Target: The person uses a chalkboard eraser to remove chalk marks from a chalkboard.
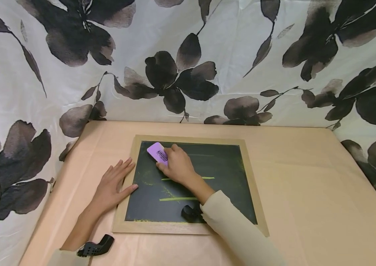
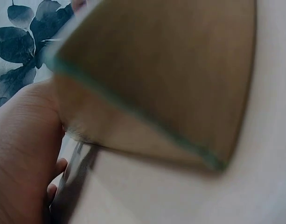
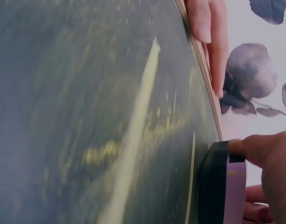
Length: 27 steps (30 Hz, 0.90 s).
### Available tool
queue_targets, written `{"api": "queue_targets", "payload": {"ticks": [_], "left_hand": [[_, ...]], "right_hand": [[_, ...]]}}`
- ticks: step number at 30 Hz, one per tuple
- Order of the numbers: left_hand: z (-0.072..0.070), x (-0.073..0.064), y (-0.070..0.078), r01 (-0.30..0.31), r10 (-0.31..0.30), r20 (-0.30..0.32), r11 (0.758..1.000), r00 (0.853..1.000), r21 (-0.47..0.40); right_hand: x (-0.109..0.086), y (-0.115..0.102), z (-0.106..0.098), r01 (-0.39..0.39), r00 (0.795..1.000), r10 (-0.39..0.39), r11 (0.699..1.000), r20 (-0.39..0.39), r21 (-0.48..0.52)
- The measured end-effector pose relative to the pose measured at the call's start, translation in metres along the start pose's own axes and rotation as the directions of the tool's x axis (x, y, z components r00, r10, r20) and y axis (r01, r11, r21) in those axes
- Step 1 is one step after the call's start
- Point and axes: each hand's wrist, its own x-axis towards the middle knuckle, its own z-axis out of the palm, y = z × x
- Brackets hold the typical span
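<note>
The eraser (image 1: 156, 152) is on the far left part of the board (image 1: 231, 201), with its purple side up and its dark side toward the black surface; your right hand (image 1: 181, 166) has it clamped between thumb and fingers, at the right end of it; your left hand (image 1: 109, 188) grips nothing; its fingers are straight, the thumb stands apart from them, and they touch the left side of the frame (image 1: 189, 139); the yellow lines (image 1: 178, 199) lie nearer to you and more to the right than the eraser.

I judge the eraser to be light and a little soft, and hardly fragile; chalk dust could make it somewhat slippery; you do best to take hold of its two opposite sides, with the fingertips above the dark layer, and to press evenly.
</note>
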Motion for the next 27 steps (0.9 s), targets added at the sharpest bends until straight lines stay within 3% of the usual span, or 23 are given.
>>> {"api": "queue_targets", "payload": {"ticks": [13,27], "left_hand": [[-0.003,-0.005,-0.002,0.007,-0.007,0.031,1.000,0.999,0.007],[-0.006,-0.009,-0.001,0.011,-0.012,0.046,1.000,0.999,0.004]], "right_hand": [[-0.012,0.008,-0.008,-0.016,0.997,0.018,0.999,0.069,-0.036],[-0.054,0.070,-0.039,-0.188,0.982,0.188,0.982,-0.014,-0.027]]}}
